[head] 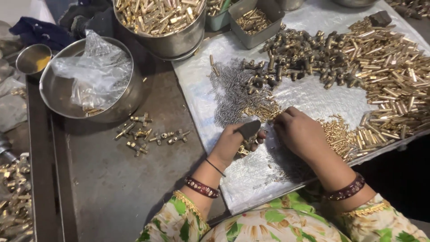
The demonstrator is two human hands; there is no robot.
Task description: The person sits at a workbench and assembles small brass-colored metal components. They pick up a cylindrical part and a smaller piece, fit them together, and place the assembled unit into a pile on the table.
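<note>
Two hands over plastic sheet (309, 96): left hand (235, 141) gripping brass fitting (244, 150); right hand (300, 132) curled, pinching at small pins (262, 112). Advice: pick one pin, keep fitting steady.

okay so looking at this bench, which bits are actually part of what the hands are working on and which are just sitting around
In use:
left hand, gripping a small brass fitting
right hand, fingertips at the small brass pins
thin steel springs
white sheet under them

Lying about:
finished brass assemblies on the dark tray
steel bowl with a plastic bag
big pot of brass rods
grey tub
heap of long brass tubes
</note>
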